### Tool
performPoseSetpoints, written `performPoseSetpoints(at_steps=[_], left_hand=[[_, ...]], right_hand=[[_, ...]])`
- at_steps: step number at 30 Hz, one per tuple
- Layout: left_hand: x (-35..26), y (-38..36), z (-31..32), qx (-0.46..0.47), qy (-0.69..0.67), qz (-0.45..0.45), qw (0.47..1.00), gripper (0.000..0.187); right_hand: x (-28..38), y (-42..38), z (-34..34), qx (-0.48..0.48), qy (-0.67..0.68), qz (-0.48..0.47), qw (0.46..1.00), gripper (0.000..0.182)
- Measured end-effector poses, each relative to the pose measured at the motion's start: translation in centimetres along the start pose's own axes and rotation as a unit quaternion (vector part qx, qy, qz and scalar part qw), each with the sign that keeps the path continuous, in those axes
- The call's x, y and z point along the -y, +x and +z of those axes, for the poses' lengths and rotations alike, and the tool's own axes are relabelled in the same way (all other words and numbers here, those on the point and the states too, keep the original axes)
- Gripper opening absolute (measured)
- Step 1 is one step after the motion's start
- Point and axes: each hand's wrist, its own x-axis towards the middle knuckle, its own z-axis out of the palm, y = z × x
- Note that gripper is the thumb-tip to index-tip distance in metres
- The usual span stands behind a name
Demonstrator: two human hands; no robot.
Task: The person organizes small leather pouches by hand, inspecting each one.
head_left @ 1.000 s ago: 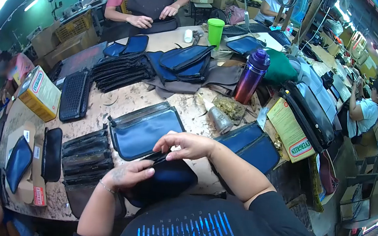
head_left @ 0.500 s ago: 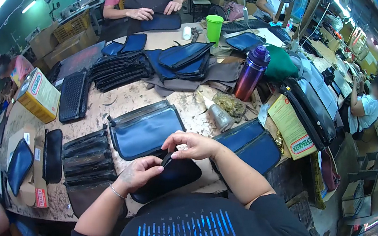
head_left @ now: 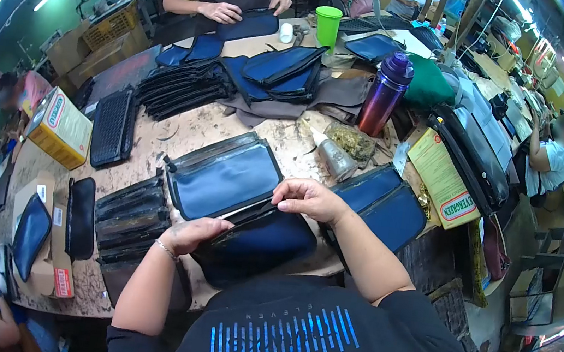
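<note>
Close to my body is a dark blue leather pouch piece (head_left: pixel 262 245) with a black strip along its upper edge. My left hand (head_left: pixel 197 236) grips its left end, thumb laid along the edge and the other fingers hidden underneath. At the upper right corner, my right hand (head_left: pixel 307 199) pinches the black strip between thumb and fingers. Just beyond lies a blue panel with black edging (head_left: pixel 228 182), flat on the table. Another blue piece (head_left: pixel 388 208) rests beside my right forearm. Left of my left hand is a stack of folded dark gussets (head_left: pixel 134 217).
A purple-red bottle (head_left: pixel 384 93), a glue bottle (head_left: pixel 335 158) and a green cup (head_left: pixel 327 27) stand on the worktable. Yellow tins (head_left: pixel 60 129) are on the left. Across the table a co-worker's hands (head_left: pixel 222 11) handle a dark blue piece (head_left: pixel 248 23).
The pouch piece has turned and its face now shows more widely. My hands have moved apart, the right one going up and to the right along the edge.
</note>
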Motion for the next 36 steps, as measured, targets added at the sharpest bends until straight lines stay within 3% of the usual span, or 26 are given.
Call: performPoseSetpoints(at_steps=[2,3,5,6,7,9,10,13,17,18,19,21,25,29,31,36], left_hand=[[1.1,1.1,-1.3,0.184,0.151,0.047,0.97,0.03],[0.5,1.1,-0.8,0.185,0.151,0.046,0.97,0.03],[-1.1,1.1,0.3,0.133,0.326,-0.012,0.936,0.029],[-0.7,1.6,0.1,0.108,0.369,0.046,0.922,0.03],[-0.4,1.9,0.1,0.108,0.369,0.045,0.922,0.03],[0.1,2.2,0.5,0.019,0.496,0.092,0.863,0.032],[1.3,2.9,0.3,-0.007,0.494,0.168,0.853,0.032],[2.4,3.9,-0.1,-0.013,0.458,0.19,0.868,0.033],[1.6,4.0,-1.0,0.043,0.337,0.004,0.941,0.044],[2.1,3.5,-0.4,-0.017,0.257,0.097,0.961,0.054],[1.9,3.6,-0.2,-0.019,0.256,0.098,0.962,0.054],[1.0,3.6,0.3,-0.048,0.236,-0.024,0.97,0.055],[-0.9,4.0,1.6,-0.029,0.176,-0.039,0.983,0.054],[-1.5,7.2,1.7,0.012,0.181,-0.004,0.983,0.033],[-1.3,8.1,1.7,0.059,0.094,0.02,0.994,0.022],[-0.6,8.0,1.2,0.053,0.037,0.011,0.998,0.013]], right_hand=[[-0.9,0.0,-0.4,0.015,-0.01,0.026,0.999,0.01],[-1.1,-0.1,-0.4,0.014,-0.008,0.027,1.0,0.01],[-1.2,0.1,-0.4,-0.013,0.004,0.027,1.0,0.01],[-1.3,0.1,-0.4,-0.011,0.005,0.027,1.0,0.01],[-1.3,0.2,-0.5,-0.021,0.01,0.029,0.999,0.009],[-2.1,0.5,-0.8,-0.045,0.013,0.039,0.998,0.008],[-2.8,0.7,-1.0,-0.065,0.028,0.044,0.997,0.008],[-3.7,1.0,-0.9,-0.103,0.055,0.054,0.992,0.008],[-3.6,1.0,-0.2,-0.128,0.065,0.065,0.988,0.015],[-3.5,1.1,-0.1,-0.138,0.064,0.045,0.987,0.018],[-3.5,1.1,-0.2,-0.136,0.063,0.045,0.988,0.018],[-3.5,1.0,-0.3,-0.128,0.106,0.046,0.985,0.023],[-3.6,1.2,-0.1,-0.136,0.094,0.042,0.985,0.024],[-2.9,1.1,0.4,-0.162,0.126,0.07,0.976,0.021],[-3.0,0.9,0.2,-0.168,0.135,0.072,0.974,0.02],[-3.3,0.9,0.0,-0.169,0.139,0.095,0.971,0.013]])
